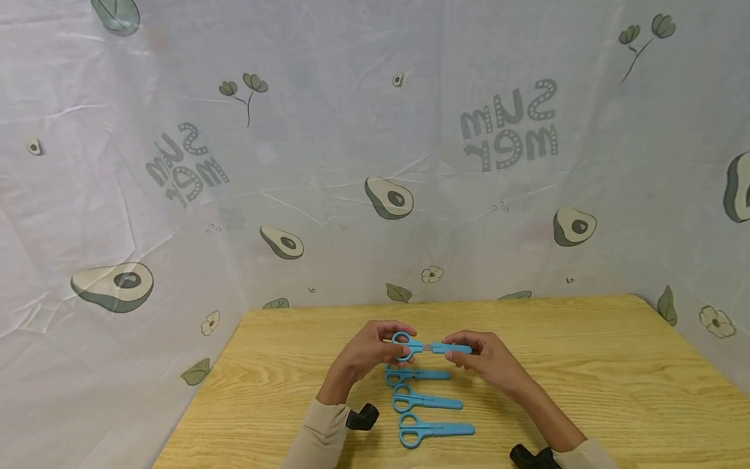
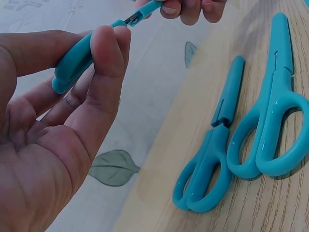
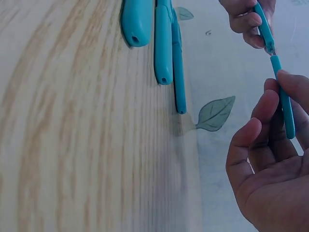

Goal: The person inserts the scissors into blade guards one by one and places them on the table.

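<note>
My left hand (image 1: pixel 370 352) pinches the blue handles of a pair of scissors (image 1: pixel 402 346) above the table. The blue blade cover (image 1: pixel 452 348) is between the thumb and fingers of my right hand (image 1: pixel 489 358). A short stretch of metal blade shows between cover and handles, so the cover sits only partly over the blades. In the left wrist view the handles (image 2: pixel 75 60) lie between thumb and fingers. The right wrist view shows the cover (image 3: pixel 285 104) held lengthwise, in line with the scissors.
Three more blue scissors in covers lie in a column below the hands: a far pair (image 1: pixel 430 374), a middle pair (image 1: pixel 436 402) and a near pair (image 1: pixel 448 429). The wooden table (image 1: pixel 263 391) meets a pale printed cloth (image 1: pixel 328 150) behind and at the sides.
</note>
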Available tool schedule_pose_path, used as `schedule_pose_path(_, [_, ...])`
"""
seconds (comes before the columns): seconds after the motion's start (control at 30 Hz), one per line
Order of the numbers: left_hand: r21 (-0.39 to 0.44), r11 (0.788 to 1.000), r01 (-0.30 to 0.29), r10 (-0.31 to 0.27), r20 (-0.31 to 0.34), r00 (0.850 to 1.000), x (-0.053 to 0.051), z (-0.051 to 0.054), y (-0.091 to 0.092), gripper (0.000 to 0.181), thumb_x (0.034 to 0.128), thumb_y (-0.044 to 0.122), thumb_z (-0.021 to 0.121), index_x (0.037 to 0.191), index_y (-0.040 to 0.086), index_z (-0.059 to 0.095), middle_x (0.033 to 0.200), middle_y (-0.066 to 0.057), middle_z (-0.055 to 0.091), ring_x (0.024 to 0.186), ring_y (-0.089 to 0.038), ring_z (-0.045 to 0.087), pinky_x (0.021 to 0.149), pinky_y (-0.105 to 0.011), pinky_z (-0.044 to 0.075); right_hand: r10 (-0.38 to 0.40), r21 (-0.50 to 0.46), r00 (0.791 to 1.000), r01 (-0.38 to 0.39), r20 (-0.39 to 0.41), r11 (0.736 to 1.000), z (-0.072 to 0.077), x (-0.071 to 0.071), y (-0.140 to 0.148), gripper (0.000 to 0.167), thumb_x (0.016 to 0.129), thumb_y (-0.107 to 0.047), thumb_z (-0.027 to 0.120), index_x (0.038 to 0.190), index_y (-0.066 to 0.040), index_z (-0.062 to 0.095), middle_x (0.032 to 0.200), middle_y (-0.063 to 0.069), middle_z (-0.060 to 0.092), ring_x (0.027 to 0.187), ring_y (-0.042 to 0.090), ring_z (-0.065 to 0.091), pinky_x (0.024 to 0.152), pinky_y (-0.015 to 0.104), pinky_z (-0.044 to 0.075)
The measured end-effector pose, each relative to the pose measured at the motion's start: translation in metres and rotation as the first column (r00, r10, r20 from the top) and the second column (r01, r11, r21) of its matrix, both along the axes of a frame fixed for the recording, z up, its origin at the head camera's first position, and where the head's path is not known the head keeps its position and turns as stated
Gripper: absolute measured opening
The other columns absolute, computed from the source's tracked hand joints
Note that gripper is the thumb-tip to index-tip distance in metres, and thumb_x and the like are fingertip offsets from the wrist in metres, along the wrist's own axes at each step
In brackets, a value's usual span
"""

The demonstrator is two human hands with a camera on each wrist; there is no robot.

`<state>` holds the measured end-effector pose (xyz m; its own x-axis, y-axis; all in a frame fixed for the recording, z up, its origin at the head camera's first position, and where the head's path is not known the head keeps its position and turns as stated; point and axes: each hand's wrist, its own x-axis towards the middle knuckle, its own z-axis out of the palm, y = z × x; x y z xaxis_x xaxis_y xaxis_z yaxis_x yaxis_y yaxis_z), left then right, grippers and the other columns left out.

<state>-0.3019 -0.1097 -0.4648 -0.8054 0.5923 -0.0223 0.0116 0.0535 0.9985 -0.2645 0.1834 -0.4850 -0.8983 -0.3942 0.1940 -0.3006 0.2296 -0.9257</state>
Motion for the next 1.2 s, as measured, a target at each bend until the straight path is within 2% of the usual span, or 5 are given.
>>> schedule_pose_path(0.13, [0.003,1.000,0.007,-0.007,-0.005,1.000,0.001,0.001,0.004,0.037,0.1007,-0.004,0.067,0.137,-0.008,0.064,0.095,0.000,0.064,0.089,-0.018,0.079,0.080,-0.033,0.065,0.000,-0.005,1.000,0.000,-0.009,1.000,0.001,0.001,-0.002,0.033,0.104,-0.019,0.073,0.129,0.002,0.072,0.099,0.017,0.073,0.081,0.027,0.066,0.064,0.033,0.054])
schedule_pose_path(0.33, [0.003,0.998,0.058,-0.058,-0.013,0.998,0.001,0.001,0.015,0.039,0.1021,-0.001,0.066,0.140,-0.008,0.062,0.097,0.001,0.063,0.089,-0.015,0.079,0.082,-0.035,0.067,0.026,0.005,1.000,-0.026,0.007,1.000,0.002,-0.001,-0.009,0.033,0.105,-0.022,0.073,0.129,-0.001,0.073,0.097,0.022,0.072,0.083,0.034,0.068,0.067,0.035,0.057])
schedule_pose_path(0.73, [0.006,1.000,0.025,-0.025,-0.002,1.000,0.005,-0.001,0.015,0.039,0.1009,0.000,0.068,0.139,-0.004,0.064,0.098,-0.002,0.062,0.095,-0.026,0.081,0.078,-0.032,0.066,0.034,0.001,0.999,-0.034,0.009,0.999,0.002,0.001,-0.010,0.033,0.105,-0.018,0.072,0.131,0.002,0.070,0.096,0.024,0.071,0.085,0.028,0.072,0.072,0.035,0.060])
schedule_pose_path(1.0, [-0.021,0.999,0.036,-0.036,-0.015,0.999,0.006,-0.001,0.016,0.043,0.1012,0.001,0.068,0.142,-0.007,0.061,0.096,0.002,0.064,0.092,-0.019,0.079,0.083,-0.039,0.067,0.039,0.008,0.999,-0.039,0.006,0.999,0.000,0.002,-0.011,0.033,0.105,-0.018,0.072,0.130,0.003,0.070,0.094,0.024,0.072,0.078,0.028,0.069,0.066,0.035,0.057])
schedule_pose_path(1.2, [-0.017,0.999,0.044,-0.044,-0.024,0.999,0.006,-0.004,0.014,0.042,0.1015,0.001,0.067,0.142,-0.009,0.060,0.095,0.002,0.065,0.088,-0.014,0.078,0.080,-0.035,0.066,0.048,0.013,0.999,-0.048,-0.001,0.999,0.000,0.003,-0.011,0.032,0.105,-0.018,0.071,0.131,0.002,0.070,0.093,0.019,0.072,0.076,0.027,0.068,0.064,0.034,0.055])
